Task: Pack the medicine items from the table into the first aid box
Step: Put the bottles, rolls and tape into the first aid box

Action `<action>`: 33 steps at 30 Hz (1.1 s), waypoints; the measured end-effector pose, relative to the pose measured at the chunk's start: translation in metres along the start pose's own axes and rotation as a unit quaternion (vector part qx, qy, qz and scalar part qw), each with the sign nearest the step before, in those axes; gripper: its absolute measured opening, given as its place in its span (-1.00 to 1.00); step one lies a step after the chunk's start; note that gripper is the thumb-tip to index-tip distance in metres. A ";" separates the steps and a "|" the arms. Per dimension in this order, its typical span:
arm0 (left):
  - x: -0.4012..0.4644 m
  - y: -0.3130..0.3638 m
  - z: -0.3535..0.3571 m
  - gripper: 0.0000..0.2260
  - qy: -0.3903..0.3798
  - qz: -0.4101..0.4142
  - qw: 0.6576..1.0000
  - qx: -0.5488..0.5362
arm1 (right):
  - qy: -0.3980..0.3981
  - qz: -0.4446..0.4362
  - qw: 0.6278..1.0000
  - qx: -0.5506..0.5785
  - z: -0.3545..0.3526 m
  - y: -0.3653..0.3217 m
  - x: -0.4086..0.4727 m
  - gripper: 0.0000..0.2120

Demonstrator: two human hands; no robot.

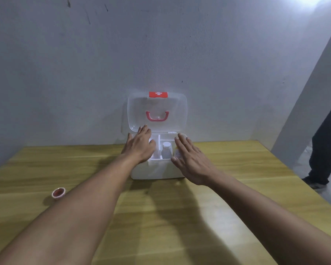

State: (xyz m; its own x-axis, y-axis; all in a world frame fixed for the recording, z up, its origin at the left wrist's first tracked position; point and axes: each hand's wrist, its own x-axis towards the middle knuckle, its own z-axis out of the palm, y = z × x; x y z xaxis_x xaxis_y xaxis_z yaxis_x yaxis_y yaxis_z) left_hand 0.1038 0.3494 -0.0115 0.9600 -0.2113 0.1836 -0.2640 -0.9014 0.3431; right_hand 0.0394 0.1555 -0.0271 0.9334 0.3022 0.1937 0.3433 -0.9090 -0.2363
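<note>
A white first aid box (157, 170) is sitting on the wooden table (161, 217), close to the table's far edge and the wall. Its clear lid (157, 111) is standing up and open, showing a red handle (157, 116) and a red tag with a white cross (158, 94) at the top.

The left hand (139, 145) is reaching over the left side of the box with its fingers spread flat, gripping nothing. The right hand (191, 161) is hovering over the right side of the box, also flat and loose, gripping nothing.

Between the two hands, a white bottle (166, 150) is standing up inside a middle compartment of the box.

A small roll of tape (58, 193) is lying on the table near its left edge, well apart from the box.

A person's dark trouser leg (325, 148) is showing past the table's right edge.
</note>
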 end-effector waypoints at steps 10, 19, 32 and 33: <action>-0.046 -0.024 -0.040 -0.61 0.073 -0.030 0.993 -0.090 | 0.019 -0.008 0.998 0.059 0.002 -0.007 0.001 -0.40; -0.122 -0.068 -0.055 -0.61 0.013 -0.158 0.986 -0.055 | 0.040 -0.017 0.999 0.032 0.008 -0.010 -0.001 -0.46; -0.152 -0.062 -0.023 -0.55 0.001 -0.269 0.963 -0.023 | 0.042 0.001 0.998 0.039 0.010 -0.010 -0.002 -0.46; -0.151 -0.061 -0.022 -0.58 0.001 -0.270 0.963 -0.024 | 0.041 0.003 0.998 0.038 0.010 -0.010 -0.002 -0.46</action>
State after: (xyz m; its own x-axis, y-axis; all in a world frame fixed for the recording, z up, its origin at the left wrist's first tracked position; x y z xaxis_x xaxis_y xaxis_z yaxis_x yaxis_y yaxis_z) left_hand -0.0275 0.4442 -0.0402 0.9585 0.2833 -0.0323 0.2690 -0.8612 0.4313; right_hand 0.0354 0.1664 -0.0345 0.9249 0.2695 0.2682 0.3474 -0.8857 -0.3080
